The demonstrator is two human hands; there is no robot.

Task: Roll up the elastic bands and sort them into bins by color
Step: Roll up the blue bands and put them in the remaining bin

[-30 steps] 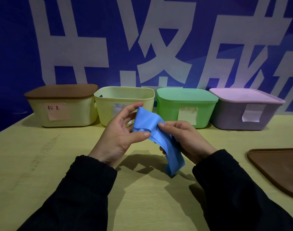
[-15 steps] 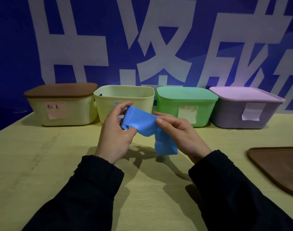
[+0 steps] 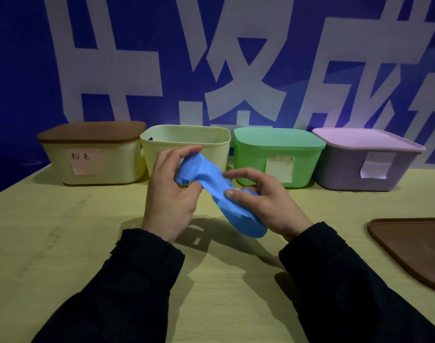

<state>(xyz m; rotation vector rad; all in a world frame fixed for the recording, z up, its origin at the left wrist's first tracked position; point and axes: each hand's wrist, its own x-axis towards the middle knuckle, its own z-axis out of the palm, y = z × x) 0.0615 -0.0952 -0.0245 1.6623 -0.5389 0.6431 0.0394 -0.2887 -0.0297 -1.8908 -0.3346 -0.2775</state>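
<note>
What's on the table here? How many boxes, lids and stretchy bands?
Bins: 4, namely yellow with brown lid, open yellow, green, purple
Loose brown lid: 1
Blue elastic band, held by both hands: 1
Total: 6

Yellowish table [image 3: 63,256], four bins [image 3: 186,147] along back, brown lid [image 3: 414,246] at right

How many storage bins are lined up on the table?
4, left to right: brown-lidded cream plastic bin, open pale-yellow plastic bin, lidded green plastic bin, lidded lilac plastic bin.
</note>
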